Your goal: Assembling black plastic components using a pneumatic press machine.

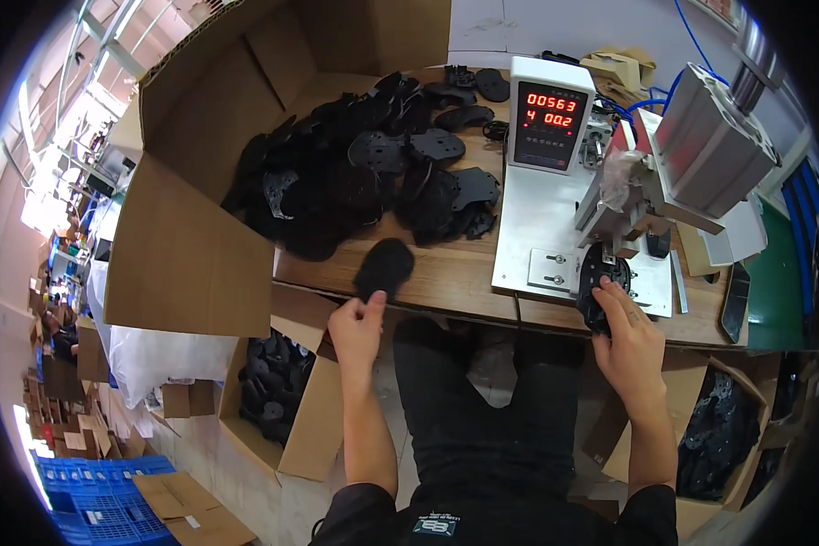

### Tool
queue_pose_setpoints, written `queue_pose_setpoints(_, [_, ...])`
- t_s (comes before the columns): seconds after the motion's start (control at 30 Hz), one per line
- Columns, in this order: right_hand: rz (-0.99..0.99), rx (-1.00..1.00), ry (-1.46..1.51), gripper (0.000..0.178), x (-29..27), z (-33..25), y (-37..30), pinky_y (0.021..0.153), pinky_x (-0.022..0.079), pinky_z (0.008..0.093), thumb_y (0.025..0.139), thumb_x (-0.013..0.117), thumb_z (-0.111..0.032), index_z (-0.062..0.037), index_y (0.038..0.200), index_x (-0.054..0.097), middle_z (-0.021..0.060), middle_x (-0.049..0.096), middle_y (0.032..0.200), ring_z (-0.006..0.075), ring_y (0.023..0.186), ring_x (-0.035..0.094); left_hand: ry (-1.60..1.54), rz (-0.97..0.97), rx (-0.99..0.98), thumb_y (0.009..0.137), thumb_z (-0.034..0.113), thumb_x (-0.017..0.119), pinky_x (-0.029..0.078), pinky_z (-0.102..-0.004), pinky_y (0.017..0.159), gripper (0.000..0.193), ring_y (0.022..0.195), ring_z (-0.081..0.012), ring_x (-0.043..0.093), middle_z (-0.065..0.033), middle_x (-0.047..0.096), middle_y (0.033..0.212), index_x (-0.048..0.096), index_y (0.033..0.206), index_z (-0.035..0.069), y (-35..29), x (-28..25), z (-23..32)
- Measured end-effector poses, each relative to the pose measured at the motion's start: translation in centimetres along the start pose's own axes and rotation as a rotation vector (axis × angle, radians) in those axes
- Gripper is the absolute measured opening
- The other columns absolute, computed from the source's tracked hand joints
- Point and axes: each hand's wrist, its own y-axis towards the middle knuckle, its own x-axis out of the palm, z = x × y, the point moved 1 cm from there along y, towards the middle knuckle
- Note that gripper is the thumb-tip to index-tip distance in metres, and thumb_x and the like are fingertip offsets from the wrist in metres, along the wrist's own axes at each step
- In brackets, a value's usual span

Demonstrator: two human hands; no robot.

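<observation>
My left hand point(356, 329) pinches the lower end of a flat black oval plastic piece point(387, 267) between thumb and fingers, over the table's front edge. My right hand point(630, 338) rests with its fingers on a black contoured plastic part point(595, 289). That part lies under the head of a metal press point(621, 238), on a silver base plate point(537, 218), and its near end reaches past the plate's edge. Beneath my right fingers, some of the part is hidden. To the left, a pile of similar black plastic pieces point(332, 191) spreads over the wooden table point(446, 273).
A white counter box point(550, 115) with red digits stands behind the base plate. At the left, an open cardboard box point(187, 246) lies on its side around the pile. Below the table, one carton point(311, 428) and another carton point(735, 437) hold black pieces.
</observation>
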Motion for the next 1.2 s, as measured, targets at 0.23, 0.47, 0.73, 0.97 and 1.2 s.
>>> queue_pose_setpoints(0.23, [-0.027,0.037,-0.002,0.055,-0.4,-0.1,-0.1,0.093,0.056,0.0368,0.07,0.073,-0.001,-0.0065,0.124,0.062,0.0109,0.063,0.136,0.0281,0.124,0.063,0.337,-0.02,0.796,0.076,0.018,0.084,0.051,-0.0421,0.096,0.035,0.109,-0.0346,0.064,-0.0152,0.068,0.116,0.066,0.1,-0.001,-0.3,-0.2,2.6])
queue_pose_setpoints(0.47, [0.025,-0.024,0.002,0.048,-0.3,0.5,-0.1,0.087,0.059,0.034,0.075,0.073,-0.004,-0.0068,0.121,0.062,0.0082,0.064,0.135,0.0236,0.124,0.063,0.521,-0.381,1.039,0.066,0.007,0.081,0.048,-0.0471,0.106,0.044,0.126,-0.0371,0.059,-0.0124,0.066,0.128,0.069,0.107,0.0,2.3,0.9,1.4])
queue_pose_setpoints(0.73, [0.102,-0.023,0.062,0.049,-0.3,1.2,0.1,0.087,0.059,0.0362,0.071,0.075,-0.007,-0.008,0.119,0.065,0.0084,0.07,0.125,0.0253,0.114,0.069,-0.016,-0.4,1.347,0.07,-0.006,0.074,0.06,-0.0444,0.086,0.023,0.099,-0.0359,0.073,-0.0194,0.073,0.112,0.067,0.092,-0.001,-1.9,3.5,6.2])
queue_pose_setpoints(0.97, [0.318,0.244,0.243,0.042,-5.2,5.2,-5.5,0.079,0.057,0.0354,0.07,0.069,0.001,-0.0025,0.112,0.07,0.0164,0.073,0.099,0.0303,0.089,0.073,-0.147,-0.674,1.682,0.079,0.002,0.071,0.06,-0.0444,0.093,0.02,0.11,-0.0311,0.07,-0.0151,0.072,0.114,0.071,0.099,-0.002,-4.2,12.4,15.8])
queue_pose_setpoints(1.2, [0.468,0.944,-0.161,0.037,-6.4,17.5,-28.3,0.096,0.051,0.0381,0.083,0.059,0.003,0.0014,0.12,0.064,0.0209,0.069,0.116,0.0346,0.108,0.068,-0.167,-0.592,1.575,0.081,0.001,0.071,0.06,-0.0433,0.094,0.017,0.105,-0.0334,0.072,-0.0169,0.073,0.11,0.071,0.098,-0.003,-4.8,18.2,15.3])
